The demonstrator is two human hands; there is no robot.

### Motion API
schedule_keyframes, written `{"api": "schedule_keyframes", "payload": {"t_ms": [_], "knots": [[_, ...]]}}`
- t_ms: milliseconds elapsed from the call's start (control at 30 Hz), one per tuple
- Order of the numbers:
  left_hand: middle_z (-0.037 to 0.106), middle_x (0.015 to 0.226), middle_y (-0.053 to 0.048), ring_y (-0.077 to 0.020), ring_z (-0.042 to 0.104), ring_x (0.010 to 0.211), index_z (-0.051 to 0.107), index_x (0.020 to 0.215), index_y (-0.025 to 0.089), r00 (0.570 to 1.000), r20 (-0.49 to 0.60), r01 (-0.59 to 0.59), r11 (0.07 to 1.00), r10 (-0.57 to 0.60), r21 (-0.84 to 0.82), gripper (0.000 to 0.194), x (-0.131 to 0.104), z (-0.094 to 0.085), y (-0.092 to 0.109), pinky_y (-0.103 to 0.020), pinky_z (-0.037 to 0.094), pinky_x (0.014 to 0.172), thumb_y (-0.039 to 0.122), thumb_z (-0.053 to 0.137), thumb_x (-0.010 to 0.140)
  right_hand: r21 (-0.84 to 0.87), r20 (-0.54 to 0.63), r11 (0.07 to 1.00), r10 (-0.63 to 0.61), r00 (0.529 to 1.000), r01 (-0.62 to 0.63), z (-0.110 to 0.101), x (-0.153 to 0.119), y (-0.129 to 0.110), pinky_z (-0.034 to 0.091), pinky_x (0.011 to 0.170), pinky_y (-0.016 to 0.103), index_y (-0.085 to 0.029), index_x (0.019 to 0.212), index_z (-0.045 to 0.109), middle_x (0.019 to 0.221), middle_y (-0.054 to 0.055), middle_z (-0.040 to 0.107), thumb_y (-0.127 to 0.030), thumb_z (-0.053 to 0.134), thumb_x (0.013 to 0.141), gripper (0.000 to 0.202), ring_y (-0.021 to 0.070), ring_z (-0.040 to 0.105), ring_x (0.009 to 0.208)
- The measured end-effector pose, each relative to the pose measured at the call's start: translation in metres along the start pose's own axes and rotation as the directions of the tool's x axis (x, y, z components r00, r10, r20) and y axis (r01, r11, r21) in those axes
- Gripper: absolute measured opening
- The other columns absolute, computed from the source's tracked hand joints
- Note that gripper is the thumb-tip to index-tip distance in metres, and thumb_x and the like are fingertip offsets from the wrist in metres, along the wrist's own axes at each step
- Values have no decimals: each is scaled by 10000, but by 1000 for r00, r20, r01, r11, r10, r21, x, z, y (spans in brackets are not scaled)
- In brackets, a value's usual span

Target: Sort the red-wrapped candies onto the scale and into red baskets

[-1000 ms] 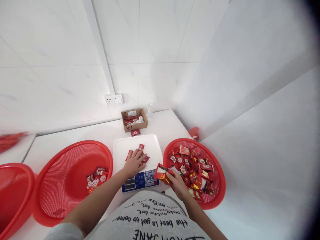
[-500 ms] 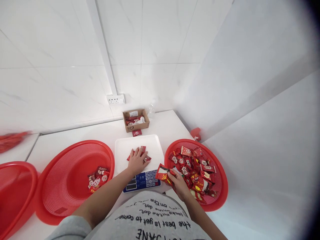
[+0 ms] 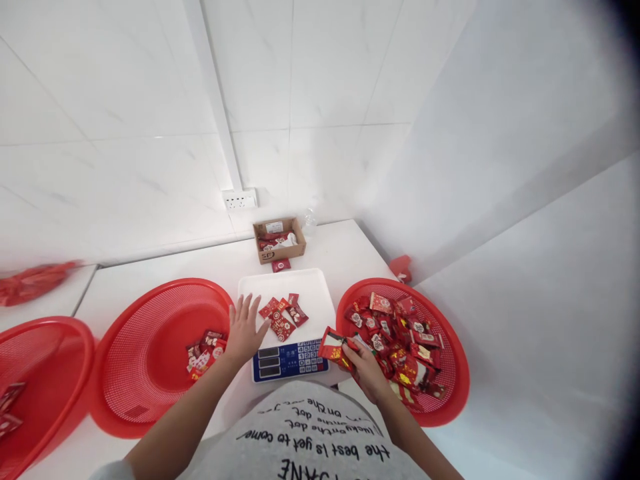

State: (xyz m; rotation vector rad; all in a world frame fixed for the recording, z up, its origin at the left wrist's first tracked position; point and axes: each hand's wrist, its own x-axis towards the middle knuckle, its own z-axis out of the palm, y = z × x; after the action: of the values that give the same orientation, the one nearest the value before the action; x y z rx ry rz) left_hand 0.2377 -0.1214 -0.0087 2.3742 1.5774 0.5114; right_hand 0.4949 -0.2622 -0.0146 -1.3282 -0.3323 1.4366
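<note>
My left hand [image 3: 245, 331] hovers at the left edge of the white scale [image 3: 315, 293], its fingers spread and nothing in them. Several small red packets [image 3: 281, 325] lie loosely on the scale plate, just right of that hand. Closed round some red and gold packets [image 3: 334, 347], my right hand [image 3: 364, 367] is between the scale's keypad and the right basket. That red basket [image 3: 457, 373] holds a heap of red packets [image 3: 400, 333]. In the middle red basket [image 3: 150, 333], a small group of packets [image 3: 205, 350] lies at the right side.
Behind the scale stands a cardboard box [image 3: 281, 252] with packets, a red packet [image 3: 281, 265] in front and a clear bottle [image 3: 309, 220] beside it. Another red basket [image 3: 45, 393] is at the far left, below a red bag [image 3: 35, 283]. A wall rises at the right.
My left hand has lifted off the packets on the scale and moved left, uncovering them. My right hand still grips its packets. The view has shifted slightly left.
</note>
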Motion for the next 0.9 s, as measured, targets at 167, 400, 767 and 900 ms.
{"api": "schedule_keyframes", "payload": {"t_ms": [167,400,767,900], "knots": [[259,1439,-214,-341,161,1349,275,1371,99,989,77,124,992,-124,-4,664,-50,-17,-41,-521,209,1049,357,481,795,-40,-32,999,-16,999,15,1,0,0,540,592,277,-231,866,615,837,-2,657,-419,740,607,344,155,623,714],[450,1318,-214,-298,427,1225,238,1379,81,891,399,268,960,-217,-76,585,-78,-26,-59,-422,349,969,333,338,860,-101,-80,994,-58,995,50,3,0,1,540,581,269,-220,842,614,798,0,653,-425,741,596,344,151,608,692],[565,1168,-199,-269,543,1056,212,1398,78,866,459,134,977,-198,168,535,-39,-53,-87,-363,397,840,216,307,890,-311,-433,930,-323,842,197,4,-8,10,494,774,348,-189,964,600,927,42,661,-526,666,587,510,221,600,871],[548,1201,-180,-255,552,1033,235,1397,106,893,413,81,966,-181,247,521,-24,-61,-111,-352,393,840,145,271,878,-568,-560,818,-463,687,88,-7,-11,16,372,934,380,-134,1060,594,1128,125,605,-589,537,652,614,273,519,1062]]}}
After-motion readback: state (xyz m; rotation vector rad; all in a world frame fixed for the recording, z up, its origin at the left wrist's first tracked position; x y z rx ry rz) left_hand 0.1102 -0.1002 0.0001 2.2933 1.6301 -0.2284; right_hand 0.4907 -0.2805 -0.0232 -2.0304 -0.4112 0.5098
